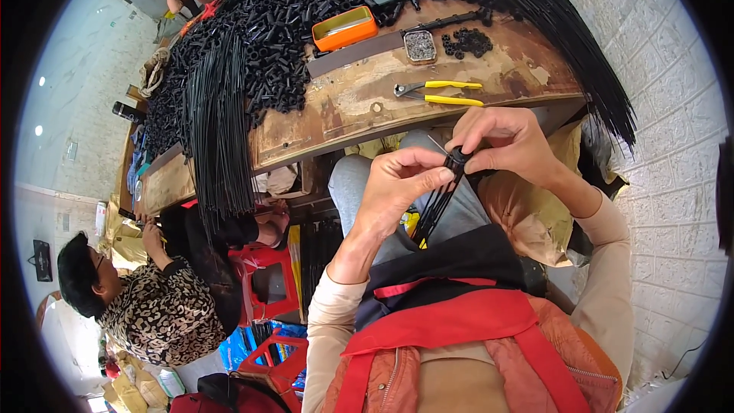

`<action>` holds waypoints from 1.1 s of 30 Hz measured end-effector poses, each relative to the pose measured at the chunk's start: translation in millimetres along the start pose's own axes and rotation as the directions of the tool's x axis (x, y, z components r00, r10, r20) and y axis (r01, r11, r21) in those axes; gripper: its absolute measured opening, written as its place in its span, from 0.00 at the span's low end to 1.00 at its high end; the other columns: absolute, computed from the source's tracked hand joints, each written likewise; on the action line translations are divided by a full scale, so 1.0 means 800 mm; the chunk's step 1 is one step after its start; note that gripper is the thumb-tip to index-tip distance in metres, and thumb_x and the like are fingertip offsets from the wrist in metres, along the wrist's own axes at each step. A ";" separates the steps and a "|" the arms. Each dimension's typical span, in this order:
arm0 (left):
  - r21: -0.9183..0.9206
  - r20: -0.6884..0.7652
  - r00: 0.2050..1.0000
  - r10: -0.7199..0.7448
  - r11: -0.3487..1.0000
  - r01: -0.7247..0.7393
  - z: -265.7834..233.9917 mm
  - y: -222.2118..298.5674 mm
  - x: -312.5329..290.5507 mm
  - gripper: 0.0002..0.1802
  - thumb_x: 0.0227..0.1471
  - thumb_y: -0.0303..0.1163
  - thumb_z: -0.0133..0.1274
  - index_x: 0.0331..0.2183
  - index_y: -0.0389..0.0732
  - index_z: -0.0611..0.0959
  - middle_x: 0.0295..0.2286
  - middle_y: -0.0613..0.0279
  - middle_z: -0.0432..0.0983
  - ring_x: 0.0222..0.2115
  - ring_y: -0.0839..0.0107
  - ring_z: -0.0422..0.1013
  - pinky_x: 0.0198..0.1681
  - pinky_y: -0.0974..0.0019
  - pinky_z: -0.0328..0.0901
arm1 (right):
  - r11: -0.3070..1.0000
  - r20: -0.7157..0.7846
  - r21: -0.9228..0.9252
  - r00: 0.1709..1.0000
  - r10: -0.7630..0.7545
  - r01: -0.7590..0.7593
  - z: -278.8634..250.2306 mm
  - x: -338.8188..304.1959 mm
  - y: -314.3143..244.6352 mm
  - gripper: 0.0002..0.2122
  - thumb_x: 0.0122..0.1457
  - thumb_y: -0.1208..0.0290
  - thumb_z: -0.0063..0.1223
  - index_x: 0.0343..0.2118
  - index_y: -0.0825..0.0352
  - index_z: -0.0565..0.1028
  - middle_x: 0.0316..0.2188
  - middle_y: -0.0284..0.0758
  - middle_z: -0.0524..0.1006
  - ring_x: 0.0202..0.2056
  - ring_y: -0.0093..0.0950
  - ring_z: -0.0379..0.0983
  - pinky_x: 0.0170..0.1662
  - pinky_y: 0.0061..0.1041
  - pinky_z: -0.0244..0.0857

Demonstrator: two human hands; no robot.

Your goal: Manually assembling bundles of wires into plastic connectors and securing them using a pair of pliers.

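A small black round cap (457, 157) is pinched between the fingers (436, 176) of the left hand (397, 187) and those of the right hand (501, 141), held over the lap just below the counter's near edge, with a bundle of thin black rods (436, 206) hanging from it. The work is judged to be far from finished: a great heap of black tubes (306, 23) is left along the counter's far edge (a cluster of black rings (468, 42) and yellow-handled pliers (443, 93) lie nearer), and no finished pieces can be told apart.
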State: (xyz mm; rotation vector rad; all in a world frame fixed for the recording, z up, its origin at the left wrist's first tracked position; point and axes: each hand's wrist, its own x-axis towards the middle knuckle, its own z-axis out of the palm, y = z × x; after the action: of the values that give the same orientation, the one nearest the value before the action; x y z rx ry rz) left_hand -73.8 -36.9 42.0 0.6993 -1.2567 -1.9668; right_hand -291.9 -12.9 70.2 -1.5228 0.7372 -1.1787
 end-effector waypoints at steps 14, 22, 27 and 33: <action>0.066 -0.086 0.989 0.121 0.991 -0.116 -0.006 0.009 -0.012 0.06 0.52 0.25 0.59 0.34 0.34 0.83 0.26 0.65 0.78 0.27 0.81 0.72 0.34 0.75 0.67 | 0.997 -0.206 -0.071 0.979 0.009 -0.024 0.033 0.007 0.003 0.10 0.47 0.88 0.61 0.33 0.72 0.75 0.36 0.39 0.75 0.41 0.28 0.73 0.44 0.24 0.68; 0.028 -0.083 0.991 0.106 0.994 -0.104 -0.005 0.002 -0.011 0.07 0.49 0.23 0.61 0.33 0.35 0.82 0.26 0.63 0.79 0.27 0.80 0.73 0.34 0.74 0.68 | 0.991 -0.181 -0.134 0.984 0.007 -0.032 0.029 0.005 -0.002 0.10 0.46 0.87 0.63 0.32 0.72 0.76 0.35 0.39 0.76 0.40 0.28 0.73 0.43 0.25 0.68; -0.195 0.081 0.997 -0.008 0.981 0.024 -0.016 -0.002 0.002 0.09 0.46 0.21 0.62 0.34 0.35 0.81 0.27 0.62 0.79 0.28 0.77 0.74 0.36 0.72 0.70 | 0.987 0.008 -0.050 0.988 -0.154 0.154 0.019 0.009 0.002 0.10 0.43 0.85 0.66 0.29 0.69 0.77 0.34 0.40 0.79 0.38 0.30 0.72 0.43 0.27 0.67; -0.113 0.013 0.999 0.045 0.993 -0.043 -0.001 0.000 0.000 0.08 0.46 0.20 0.62 0.33 0.34 0.81 0.27 0.63 0.78 0.28 0.76 0.75 0.35 0.73 0.70 | 0.983 -0.003 0.024 0.983 -0.181 0.181 0.011 0.011 0.014 0.11 0.43 0.87 0.64 0.30 0.69 0.76 0.36 0.41 0.79 0.39 0.29 0.73 0.43 0.27 0.68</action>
State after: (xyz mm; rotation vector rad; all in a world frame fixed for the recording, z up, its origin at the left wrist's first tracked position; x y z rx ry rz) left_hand -73.2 -37.6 41.5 0.5965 -1.1502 -1.9937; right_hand -279.8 -20.5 62.4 -1.5952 0.5914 -1.3179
